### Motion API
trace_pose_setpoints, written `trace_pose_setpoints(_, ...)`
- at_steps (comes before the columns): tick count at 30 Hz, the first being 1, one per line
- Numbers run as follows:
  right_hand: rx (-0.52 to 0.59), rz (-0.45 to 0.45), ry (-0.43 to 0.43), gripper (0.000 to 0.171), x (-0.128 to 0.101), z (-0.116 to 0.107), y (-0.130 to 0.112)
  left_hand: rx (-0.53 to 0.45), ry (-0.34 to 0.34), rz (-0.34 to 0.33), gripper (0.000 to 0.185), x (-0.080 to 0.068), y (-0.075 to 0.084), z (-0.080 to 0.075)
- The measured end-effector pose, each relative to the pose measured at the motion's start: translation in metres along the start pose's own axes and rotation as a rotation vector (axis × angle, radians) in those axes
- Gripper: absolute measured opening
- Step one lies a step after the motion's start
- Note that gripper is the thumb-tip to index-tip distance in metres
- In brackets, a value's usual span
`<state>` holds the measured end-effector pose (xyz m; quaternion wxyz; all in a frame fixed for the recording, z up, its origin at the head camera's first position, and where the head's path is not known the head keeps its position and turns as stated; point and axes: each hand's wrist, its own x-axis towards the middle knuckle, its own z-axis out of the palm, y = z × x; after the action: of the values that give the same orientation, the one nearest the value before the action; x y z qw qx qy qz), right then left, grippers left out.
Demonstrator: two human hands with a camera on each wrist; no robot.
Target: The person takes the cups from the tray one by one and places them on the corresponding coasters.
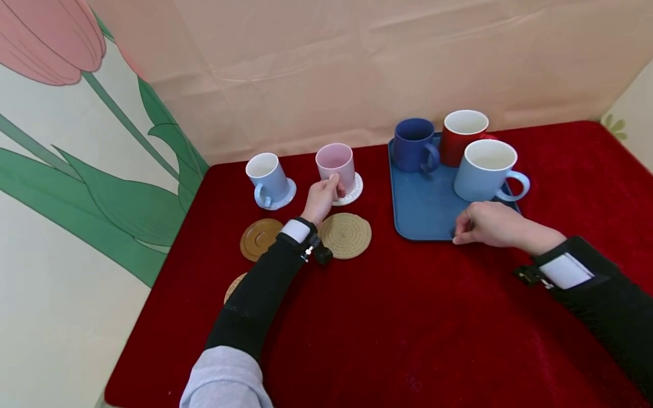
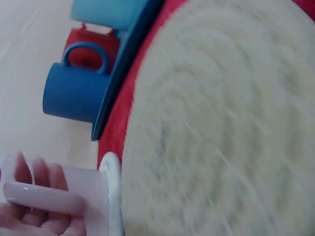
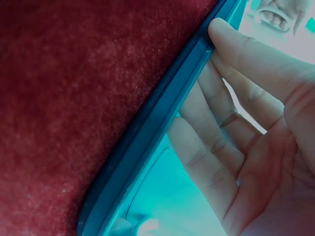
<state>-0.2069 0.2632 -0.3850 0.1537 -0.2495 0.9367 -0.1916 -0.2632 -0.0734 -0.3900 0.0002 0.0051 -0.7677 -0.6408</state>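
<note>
My left hand (image 1: 321,199) grips the handle (image 2: 44,197) of a pink mug (image 1: 335,156), the fingers passing through the loop. The mug stands upright on a white lacy coaster (image 1: 356,190). At the front edge of a blue tray (image 1: 422,211), my right hand (image 1: 488,224) pinches the rim, thumb on the outer side and fingers on the inner side in the right wrist view. On the tray stand a dark blue mug (image 1: 410,153), a red mug (image 1: 451,148) with a white inside, and a light blue mug (image 1: 474,178) close behind the right hand.
Left of the pink mug, another light blue mug (image 1: 275,180) stands on a lacy coaster (image 1: 291,192). Nearer me lie a round woven mat (image 1: 346,235) and a brown wooden coaster (image 1: 259,239). My left sleeve partly hides another coaster (image 1: 232,288). Red cloth (image 1: 388,323) covers the table.
</note>
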Motion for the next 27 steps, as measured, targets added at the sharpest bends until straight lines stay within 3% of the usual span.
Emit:
trace_pose_setpoints(4, 0.0, -0.005, 0.007, 0.016, 0.0, 0.0, -0.001, 0.11, -0.013, 0.027, 0.042, -0.005, -0.001, -0.011)
trace_pose_setpoints(15, -0.007, -0.001, 0.017, 0.014, 0.002, 0.002, -0.003, 0.115, -0.066, -0.004, 0.034, -0.034, 0.001, -0.042)
trace_pose_setpoints(20, -0.015, 0.007, 0.013, 0.014, 0.003, 0.003, -0.001, 0.278, -0.182, 0.063, 0.027, -0.048, -0.001, -0.054)
trace_pose_setpoints(24, -0.019, 0.003, -0.041, 0.012, 0.005, 0.001, 0.0, 0.442, -0.299, 0.126, 0.024, -0.055, -0.004, -0.061)
trace_pose_setpoints(27, 0.004, -0.006, -0.034, 0.011, 0.009, -0.005, 0.0, 0.489, -0.354, 0.16, 0.024, -0.057, -0.005, -0.064)
